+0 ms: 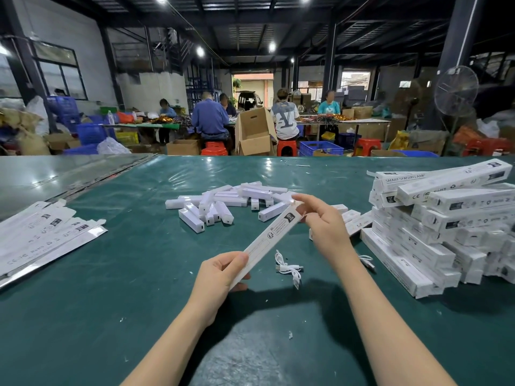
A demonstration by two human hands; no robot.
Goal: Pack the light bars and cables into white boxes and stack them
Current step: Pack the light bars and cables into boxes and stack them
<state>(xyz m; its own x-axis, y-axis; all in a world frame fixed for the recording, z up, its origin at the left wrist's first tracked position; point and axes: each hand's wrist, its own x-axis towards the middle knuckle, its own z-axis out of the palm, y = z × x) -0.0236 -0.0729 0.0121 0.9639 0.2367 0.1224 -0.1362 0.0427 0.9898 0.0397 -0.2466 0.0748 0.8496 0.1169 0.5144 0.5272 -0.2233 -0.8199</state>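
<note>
- While the left hand (223, 271) grips the near end of a long white box (267, 238), fingers curled round it, the right hand (323, 224) pinches the far end by the flap.
- The box is held above the worktop (139, 274), its long axis running from near-left to far-right.
- A coiled cable (288, 267) lies just below the box, between the hands, nearer the right one.
- Loose light bars (223, 201) lie beyond the box; the stack of packed boxes (446, 227) sits to the right, probably the right hand's reach.
</note>
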